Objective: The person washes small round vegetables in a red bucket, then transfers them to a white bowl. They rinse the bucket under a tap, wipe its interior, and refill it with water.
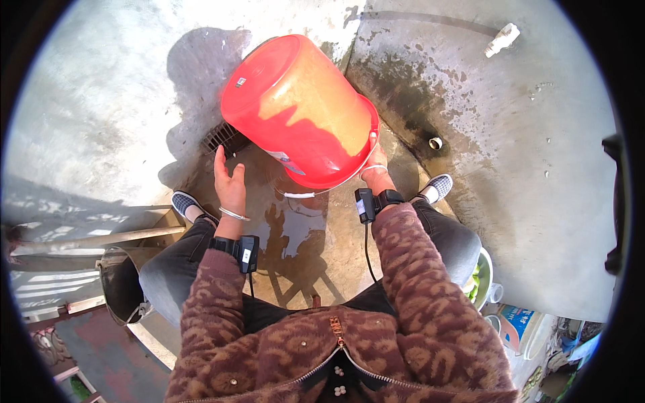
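Note:
A large red plastic bucket (302,101) is tipped over in front of me, its base up and to the far left, its mouth turned down toward me. My right hand (375,159) grips its rim on the right side; the thumb lies on the outside and the other fingers are mostly hidden. The bucket's wire handle with a white grip (299,195) hangs below the rim. To the left of the bucket my left hand (230,188) is open, fingers stretched out and apart, holding nothing. Both wrists wear black strapped devices with cables.
Beneath the bucket lies wet concrete floor (295,232), with a drain grate (220,137) at the wall's foot. A pipe stub (435,143) and a white fitting (502,40) stick out at right. A dark bucket (119,289) stands left; a basin (486,269) with green pieces stands right.

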A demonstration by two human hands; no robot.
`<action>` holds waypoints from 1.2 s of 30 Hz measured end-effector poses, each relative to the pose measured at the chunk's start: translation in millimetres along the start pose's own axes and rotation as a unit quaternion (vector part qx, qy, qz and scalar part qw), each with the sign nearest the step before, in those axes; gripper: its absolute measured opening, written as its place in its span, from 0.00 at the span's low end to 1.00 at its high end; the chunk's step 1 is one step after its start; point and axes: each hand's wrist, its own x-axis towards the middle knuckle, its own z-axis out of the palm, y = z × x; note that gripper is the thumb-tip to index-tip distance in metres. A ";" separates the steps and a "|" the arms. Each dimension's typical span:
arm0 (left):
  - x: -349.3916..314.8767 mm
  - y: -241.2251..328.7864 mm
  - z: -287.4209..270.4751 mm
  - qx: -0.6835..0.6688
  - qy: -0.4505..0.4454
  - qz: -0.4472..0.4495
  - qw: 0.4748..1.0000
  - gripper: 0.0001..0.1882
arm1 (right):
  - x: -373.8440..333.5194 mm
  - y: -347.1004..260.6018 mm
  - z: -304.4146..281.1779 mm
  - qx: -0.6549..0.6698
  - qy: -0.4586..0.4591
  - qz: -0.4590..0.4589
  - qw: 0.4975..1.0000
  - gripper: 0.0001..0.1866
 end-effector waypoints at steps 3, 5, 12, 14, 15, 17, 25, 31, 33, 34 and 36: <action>-2.5 1.3 4.5 -0.003 -0.002 -0.005 1.000 0.32 | -7.8 -36.4 -2.2 -0.018 0.011 -0.060 0.998 0.23; -3.9 3.3 8.7 -0.011 -0.006 -0.011 1.000 0.32 | -11.5 -60.3 -6.9 -0.047 0.004 -0.096 0.994 0.20; -7.2 11.4 21.9 -0.028 -0.025 -0.020 0.999 0.33 | -11.7 -126.5 -24.6 -0.165 -0.054 -0.245 0.954 0.14; -8.2 11.4 24.2 -0.035 -0.032 -0.021 0.999 0.33 | -10.8 -144.8 -22.6 -0.299 -0.008 -0.293 0.908 0.12; -8.7 10.9 25.3 -0.044 -0.039 -0.029 0.998 0.33 | -10.7 -152.4 -19.9 -0.320 -0.010 -0.301 0.898 0.12; -9.1 9.3 27.1 -0.070 -0.046 -0.032 0.996 0.33 | -13.0 -164.4 -14.0 -0.442 0.010 -0.349 0.826 0.13; -12.0 -0.9 27.8 -0.096 -0.086 -0.064 0.990 0.32 | -36.1 -110.7 -18.5 -0.788 -0.050 -0.429 0.438 0.15; -16.9 0.0 30.8 -0.077 -0.102 -0.096 0.987 0.31 | -38.7 -66.3 -30.6 -0.823 -0.151 -0.350 0.421 0.17; -18.1 2.3 33.6 -0.075 -0.111 -0.112 0.985 0.31 | -44.2 -83.3 -17.9 -0.854 -0.169 -0.223 0.439 0.24; -19.4 3.4 35.0 -0.072 -0.117 -0.115 0.984 0.31 | -49.8 -100.0 -8.3 -0.848 -0.183 -0.251 0.429 0.25; -21.5 4.8 36.8 -0.065 -0.131 -0.127 0.981 0.31 | -66.4 -147.5 17.0 -0.818 -0.151 -0.292 0.471 0.26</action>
